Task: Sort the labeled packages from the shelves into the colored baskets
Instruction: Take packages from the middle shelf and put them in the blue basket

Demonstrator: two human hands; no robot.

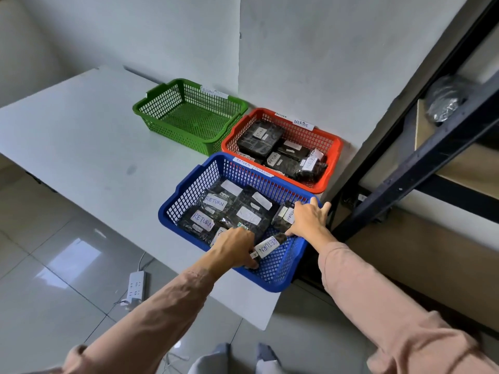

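Three mesh baskets stand on the white table. The blue basket is nearest and holds several black packages with white "RETURN" labels. My left hand reaches into its near side and grips a slim black package labelled "RETURN". My right hand rests on the basket's right rim with fingers spread, touching another black package. The red basket behind holds several black labelled packages. The green basket at the back left is empty.
A dark metal shelf frame rises at the right, with a black wrapped bundle on an upper shelf. A white power strip lies on the tiled floor below the table. A wall closes off the back.
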